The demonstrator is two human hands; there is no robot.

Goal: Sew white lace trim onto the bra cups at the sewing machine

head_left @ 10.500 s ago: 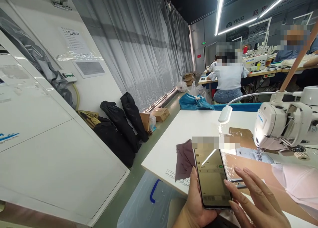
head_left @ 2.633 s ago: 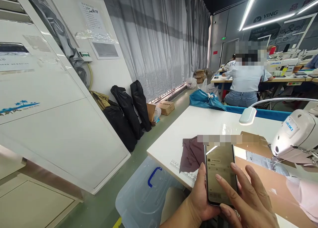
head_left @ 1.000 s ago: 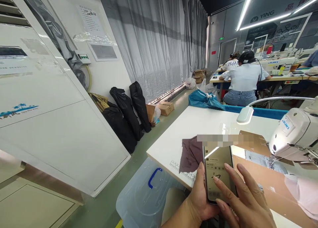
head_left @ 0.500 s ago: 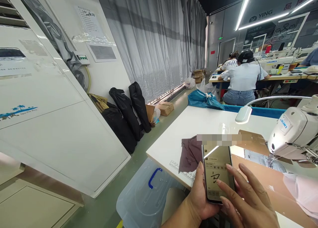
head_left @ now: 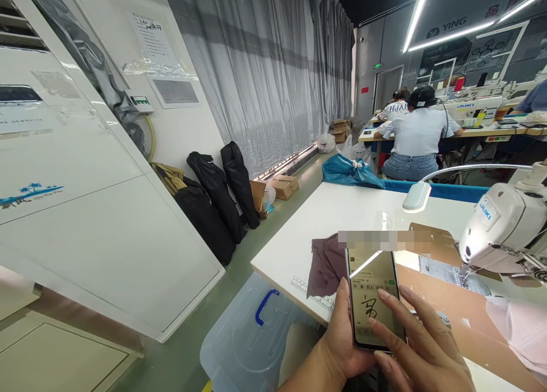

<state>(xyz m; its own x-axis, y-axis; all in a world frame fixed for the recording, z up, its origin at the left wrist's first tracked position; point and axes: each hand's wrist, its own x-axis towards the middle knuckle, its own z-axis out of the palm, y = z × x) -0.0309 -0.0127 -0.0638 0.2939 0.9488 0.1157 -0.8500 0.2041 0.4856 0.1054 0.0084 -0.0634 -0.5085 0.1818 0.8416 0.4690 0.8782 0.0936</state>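
My left hand point(head_left: 342, 341) is wrapped round a smartphone point(head_left: 363, 284) from below and the left side, its thumb along the edge. On the lit screen a handwritten character shows in dark strokes under a row of smaller characters. My right hand point(head_left: 423, 335) hovers over the phone with its fingers spread, holding nothing; a fingertip is at the lower part of the screen. Beyond the phone, a dark mauve piece of cloth point(head_left: 325, 266) lies crumpled on the white sewing table point(head_left: 290, 232). A white sewing machine point(head_left: 491, 227) stands to the right.
A lamp on a bent arm point(head_left: 417, 197) hangs over the table. Pale pink fabric point(head_left: 517, 323) lies at the right. Below the table's left edge is a clear plastic bin point(head_left: 239, 335) with a blue handle. Black bags point(head_left: 217, 192) lean by a white cabinet. Other people point(head_left: 421, 124) sit at machines behind.
The handwritten character on the screen has gained strokes, and the character row above it differs. My right hand has shifted slightly down and left over the screen. My left hand keeps its hold.
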